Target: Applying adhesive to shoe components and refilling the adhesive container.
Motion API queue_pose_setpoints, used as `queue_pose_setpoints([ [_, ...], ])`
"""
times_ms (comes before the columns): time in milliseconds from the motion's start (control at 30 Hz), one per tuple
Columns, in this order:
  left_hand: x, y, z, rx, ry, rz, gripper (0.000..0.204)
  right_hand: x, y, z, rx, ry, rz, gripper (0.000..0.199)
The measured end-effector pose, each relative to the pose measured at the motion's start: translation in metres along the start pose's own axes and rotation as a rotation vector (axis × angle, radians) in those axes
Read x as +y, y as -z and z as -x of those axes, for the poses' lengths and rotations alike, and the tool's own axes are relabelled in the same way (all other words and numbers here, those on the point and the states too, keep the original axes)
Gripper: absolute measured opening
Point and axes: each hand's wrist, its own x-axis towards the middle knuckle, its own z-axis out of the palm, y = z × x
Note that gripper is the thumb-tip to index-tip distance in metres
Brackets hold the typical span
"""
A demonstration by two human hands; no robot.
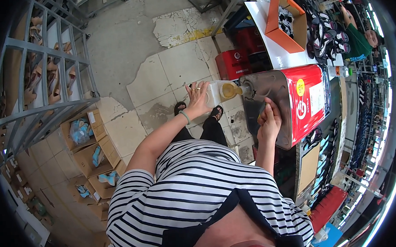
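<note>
My left hand (198,100) is closed around a translucent white plastic container (213,95), its mouth turned toward the can. My right hand (270,117) grips the handle on the grey metal top of a large red can (311,102). The can is tipped on its side, its spout (248,89) up against the container's mouth. Amber liquid (229,90) shows between the spout and the container. How full either one is, I cannot tell.
Red boxes (233,64) stand beyond the can. An orange box (286,22) and dark sandals (327,34) are on the worktable to the right. At left are a grey metal rack (46,48) with shoes and cardboard boxes (85,149). Another person (359,43) is at far right.
</note>
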Motion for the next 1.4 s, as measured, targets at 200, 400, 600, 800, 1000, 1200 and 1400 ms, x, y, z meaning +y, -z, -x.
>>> queue_pose_setpoints([
  [200,-0.010,-0.011,-0.002,-0.020,0.036,0.020,0.115,0.008,-0.003,0.000,0.007,-0.001,0.024,0.020],
  [400,-0.023,-0.021,-0.004,-0.056,0.081,0.003,0.115,0.016,-0.006,0.000,0.016,-0.010,0.028,0.019],
  [600,-0.030,-0.031,-0.006,-0.075,0.067,-0.002,0.115,0.019,-0.008,0.001,0.028,-0.019,0.074,0.021],
  [800,-0.039,-0.041,-0.006,-0.076,0.081,0.002,0.115,0.025,-0.011,0.001,0.051,-0.014,0.052,0.018],
  [1000,-0.049,-0.044,-0.005,-0.093,0.065,0.003,0.113,0.028,-0.015,0.001,0.053,-0.017,0.111,0.022],
  [1200,-0.057,-0.045,-0.009,-0.116,0.059,0.015,0.112,0.031,-0.016,0.001,0.070,-0.016,0.051,0.018],
  [1400,-0.065,-0.049,-0.010,-0.100,0.032,0.063,0.111,0.034,-0.015,0.000,0.081,-0.015,0.078,0.018],
])
